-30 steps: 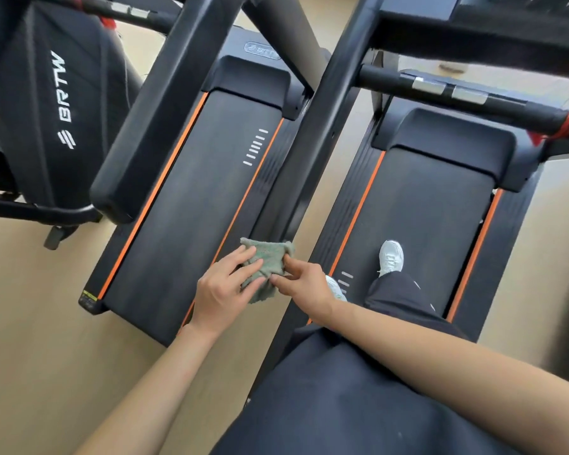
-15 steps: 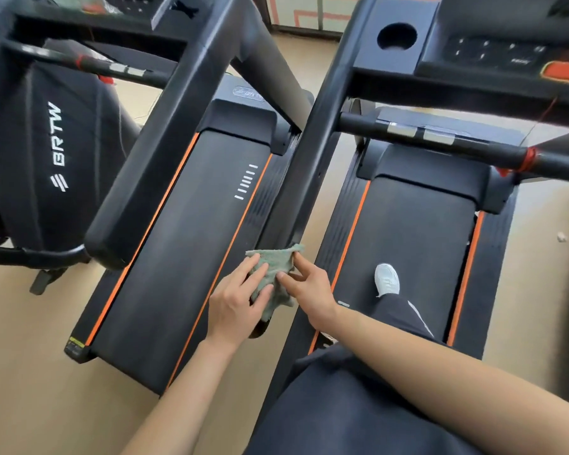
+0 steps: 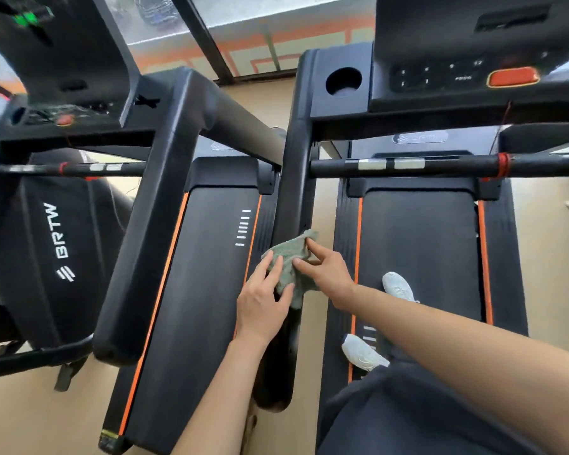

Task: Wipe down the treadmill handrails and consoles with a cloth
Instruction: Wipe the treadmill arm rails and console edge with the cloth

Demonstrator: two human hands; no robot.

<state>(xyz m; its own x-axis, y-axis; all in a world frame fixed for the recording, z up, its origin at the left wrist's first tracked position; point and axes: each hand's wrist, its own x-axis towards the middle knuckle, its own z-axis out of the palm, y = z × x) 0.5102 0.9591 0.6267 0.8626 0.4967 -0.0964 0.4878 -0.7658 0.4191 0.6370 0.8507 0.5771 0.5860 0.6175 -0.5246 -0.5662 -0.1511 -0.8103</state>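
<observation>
Green cloth on the treadmill's left handrail, both my hands on it.

The cloth (image 3: 288,262) is a small terry rag, and I judge it light, limp and slightly grippy. It lies draped over the black handrail (image 3: 293,198) near mid-view, and is best held bunched at its middle so no corner trails. My left hand (image 3: 263,300) comes in from 7 o'clock, fingers nearly straight on top, thumb clamping the lower fold. My right hand (image 3: 327,274) reaches from 4 o'clock, forefinger and thumb pinching the upper edge. The console (image 3: 457,80) sits at 1 o'clock.
</observation>
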